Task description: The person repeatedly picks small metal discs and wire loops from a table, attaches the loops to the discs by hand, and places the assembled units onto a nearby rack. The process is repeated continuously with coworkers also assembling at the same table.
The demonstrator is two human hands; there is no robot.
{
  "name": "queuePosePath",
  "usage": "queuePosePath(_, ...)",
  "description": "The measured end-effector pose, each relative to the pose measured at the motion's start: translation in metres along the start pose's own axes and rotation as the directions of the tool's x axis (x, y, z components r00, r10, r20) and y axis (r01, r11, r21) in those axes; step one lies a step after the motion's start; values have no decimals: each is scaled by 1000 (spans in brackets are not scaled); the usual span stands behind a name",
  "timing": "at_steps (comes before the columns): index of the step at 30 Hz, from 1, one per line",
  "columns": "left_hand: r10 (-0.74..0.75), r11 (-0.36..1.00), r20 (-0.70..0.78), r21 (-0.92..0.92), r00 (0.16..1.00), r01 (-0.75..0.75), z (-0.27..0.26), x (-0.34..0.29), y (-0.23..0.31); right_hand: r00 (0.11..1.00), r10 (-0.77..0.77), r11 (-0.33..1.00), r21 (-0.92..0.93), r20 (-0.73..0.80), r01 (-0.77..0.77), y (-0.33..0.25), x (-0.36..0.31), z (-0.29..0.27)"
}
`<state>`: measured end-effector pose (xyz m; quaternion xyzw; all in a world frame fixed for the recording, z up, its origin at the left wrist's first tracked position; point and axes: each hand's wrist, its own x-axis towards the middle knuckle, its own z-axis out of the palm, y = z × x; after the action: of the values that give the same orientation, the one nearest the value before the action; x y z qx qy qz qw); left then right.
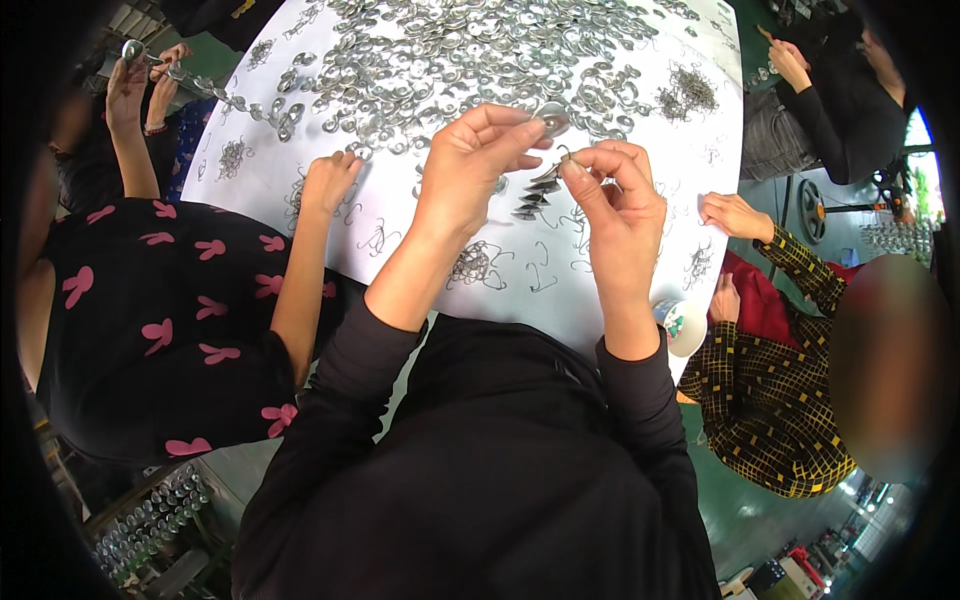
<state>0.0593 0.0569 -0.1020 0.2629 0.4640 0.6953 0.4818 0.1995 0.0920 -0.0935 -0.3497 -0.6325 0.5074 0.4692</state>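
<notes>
My left hand [468, 160] pinches a round, shiny metal disc [551, 119] between thumb and fingers, above the white table. Close beside it, on the right, my right hand [615, 190] is closed on a thin bent wire hook [567, 153], whose tip sticks up past the fingertips. Below the fingers of my right hand hangs a short string of small metal discs [537, 197], stacked one under another; the fingers hide how it joins the hook. The disc and the hook are apart.
A big heap of metal discs [450, 60] covers the far part of the white table [400, 285]. Piles of wire hooks [475, 263] lie near me and at the right [688, 92]. A white cup [684, 328] stands at the right edge. Co-workers sit close on both sides.
</notes>
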Motion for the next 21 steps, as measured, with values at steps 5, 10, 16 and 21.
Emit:
queuePosePath(5, 113, 976, 47, 182, 992, -120, 6, -15, 4, 998, -26, 1000, -14, -62, 25, 4, -5, 2)
queuePosePath(10, 152, 981, 52, 116, 987, -157, 10, -33, 3, 988, -73, 993, -102, -137, 59, 4, -17, 4)
queuePosePath(16, 287, 940, 17, 187, 958, -285, 9, -46, -5, 955, -227, 954, -242, -189, 179, 4, -34, 5)
queuePosePath(21, 343, 933, 23, 113, 939, -343, 12, -44, -3, 990, 134, 864, -493, 32, -101, 74, -64, -20)
